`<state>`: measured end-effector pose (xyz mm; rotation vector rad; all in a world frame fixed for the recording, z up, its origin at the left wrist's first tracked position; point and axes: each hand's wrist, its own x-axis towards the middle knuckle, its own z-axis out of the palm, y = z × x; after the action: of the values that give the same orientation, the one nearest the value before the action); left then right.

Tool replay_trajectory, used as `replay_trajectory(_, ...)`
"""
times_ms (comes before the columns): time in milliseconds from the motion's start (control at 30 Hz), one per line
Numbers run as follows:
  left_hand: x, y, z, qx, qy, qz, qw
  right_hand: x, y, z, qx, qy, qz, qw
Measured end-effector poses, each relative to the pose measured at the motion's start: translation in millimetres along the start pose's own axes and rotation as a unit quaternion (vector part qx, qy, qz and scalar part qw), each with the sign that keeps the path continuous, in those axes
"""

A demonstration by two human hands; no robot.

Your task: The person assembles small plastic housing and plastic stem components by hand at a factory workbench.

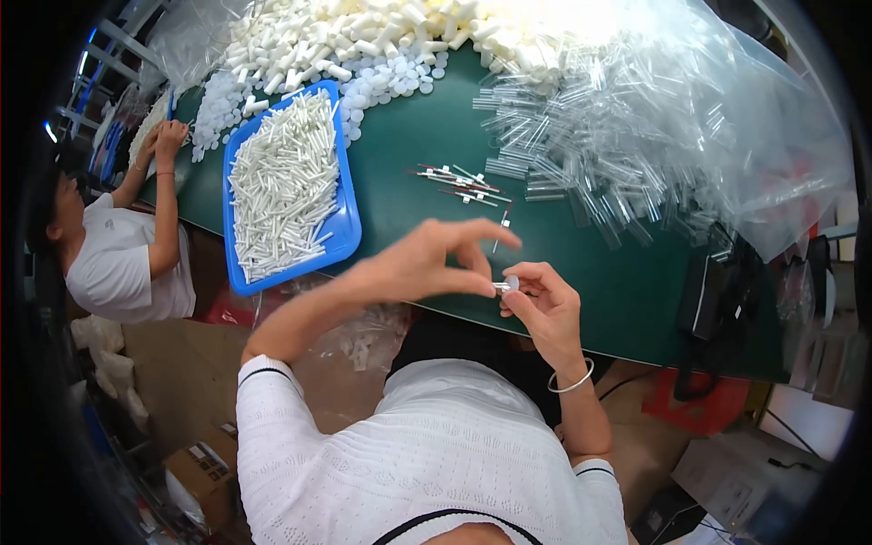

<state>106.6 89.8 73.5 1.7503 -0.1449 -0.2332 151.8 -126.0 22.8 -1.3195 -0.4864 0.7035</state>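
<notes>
My right hand (547, 304) pinches a small round translucent disc (511, 283) between thumb and fingertips, over the table's near edge. A short whitish piece (500, 286) juts from the disc's left side; how the two are joined is too small to tell. Just left of it is my left hand (440, 259), fingers spread and slightly blurred. Its thumb tip reaches close to the whitish piece; whether they touch I cannot tell. Beyond my hands lie several thin sticks with white tags (465, 182), and a single tagged stick (503, 225) rests nearer to me.
A blue tray (352, 222) of short white tubes (286, 186) stands left on the green table (400, 163). Translucent discs (386, 82) and white cylinders (336, 32) are heaped behind. Clear tubes (581, 145) and plastic bags (754, 136) fill the right. Another person (127, 245) works far left.
</notes>
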Motion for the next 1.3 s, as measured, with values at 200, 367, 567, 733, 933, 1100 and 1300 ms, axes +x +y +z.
replay_trajectory(200, 137.7, -66.7, -173.2, 0.561, 0.399, 0.088, 0.720, -1.7, 1.0, -10.0, 0.154, 0.105, -0.022, 0.982)
replay_trajectory(367, 172.3, -87.4, -216.4, 0.673, 0.368, -0.105, 0.633, -16.3, -0.5, -9.4, 0.132, 0.126, -0.003, 0.983)
replay_trajectory(567, 110.9, -44.9, -143.3, 0.435, 0.334, 0.025, 0.836, -25.2, 2.8, -30.7, 0.141, 0.133, -0.002, 0.981)
replay_trajectory(733, 12.6, -19.1, 1.5, -0.047, 0.006, -0.112, 0.993, -7.2, -4.3, -20.5, 0.249, 0.096, -0.031, 0.963)
replay_trajectory(933, -9.5, -28.0, 72.5, -0.004, 0.121, -0.029, 0.992, -20.1, 14.1, -11.0, 0.272, 0.083, -0.020, 0.959)
replay_trajectory(1100, -10.0, -41.7, 81.2, 0.247, 0.212, 0.178, 0.928, -33.2, 16.9, -14.9, 0.316, 0.094, -0.002, 0.944)
replay_trajectory(1300, -15.4, -32.7, 76.9, 0.087, 0.112, 0.004, 0.990, -44.6, 18.4, -18.5, 0.297, 0.078, 0.024, 0.951)
